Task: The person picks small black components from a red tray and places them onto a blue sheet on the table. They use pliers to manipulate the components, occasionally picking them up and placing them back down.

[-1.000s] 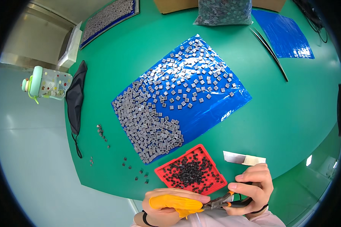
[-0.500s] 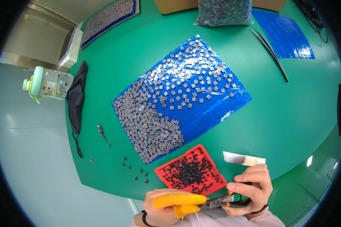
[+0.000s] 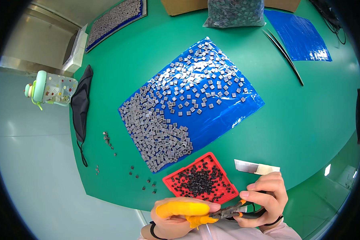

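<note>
My right hand [image 3: 270, 196] grips a pair of pliers [image 3: 225, 213] with black and orange handles. Its jaws point left and meet the fingertips of my left hand [image 3: 176, 218]. Yellow finger covers wrap part of the left hand, whose fingers are pinched together; whatever they hold at the jaws is too small or hidden to name. Just beyond both hands lies a red tray [image 3: 233, 191] with many small black pieces [image 3: 200, 180]. Past the tray, a blue sheet [image 3: 216, 130] carries many small grey square pieces [image 3: 148, 124], densest at its left.
A flat blade with a pale wrapped end [image 3: 246, 166] rests beyond my right hand. Tweezers [image 3: 286, 56], another blue sheet [image 3: 300, 36] and a bag of pieces [image 3: 236, 14] lie farther back. At left are a black face mask [image 3: 80, 108], a bottle [image 3: 54, 88] and scattered bits [image 3: 106, 138].
The left fingers have shifted slightly at the plier jaws, with the upper yellow-covered finger drawn back to the left. The right hand keeps its grip on the pliers.
</note>
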Action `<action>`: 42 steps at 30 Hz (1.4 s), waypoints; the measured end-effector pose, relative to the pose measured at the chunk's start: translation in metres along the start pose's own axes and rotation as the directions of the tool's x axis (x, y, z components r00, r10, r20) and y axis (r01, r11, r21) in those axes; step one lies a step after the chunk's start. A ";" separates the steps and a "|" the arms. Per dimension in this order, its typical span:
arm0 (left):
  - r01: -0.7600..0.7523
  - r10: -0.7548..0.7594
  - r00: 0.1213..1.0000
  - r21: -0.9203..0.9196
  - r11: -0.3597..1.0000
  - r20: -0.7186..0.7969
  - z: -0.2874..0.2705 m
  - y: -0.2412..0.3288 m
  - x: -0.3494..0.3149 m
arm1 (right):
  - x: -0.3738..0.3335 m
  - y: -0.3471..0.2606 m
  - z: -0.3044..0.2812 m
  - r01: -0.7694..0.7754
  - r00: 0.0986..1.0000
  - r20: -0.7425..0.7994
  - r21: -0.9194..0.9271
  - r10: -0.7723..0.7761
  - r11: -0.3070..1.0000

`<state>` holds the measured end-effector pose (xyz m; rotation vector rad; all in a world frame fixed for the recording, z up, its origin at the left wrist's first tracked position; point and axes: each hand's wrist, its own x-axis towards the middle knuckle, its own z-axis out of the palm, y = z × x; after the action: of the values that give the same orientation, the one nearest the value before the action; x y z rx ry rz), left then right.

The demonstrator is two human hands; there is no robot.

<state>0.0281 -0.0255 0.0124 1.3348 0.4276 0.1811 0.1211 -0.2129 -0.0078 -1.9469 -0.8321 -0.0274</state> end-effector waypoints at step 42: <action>-0.148 0.159 0.986 0.202 0.968 -0.041 -0.033 0.004 0.008 | 0.008 0.006 -0.019 -0.305 0.918 -0.375 -0.468 0.127 0.829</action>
<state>0.0226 0.0075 0.0089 1.5631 0.3973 0.3122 0.1366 -0.2251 0.0003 -2.4468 -0.3869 -0.4765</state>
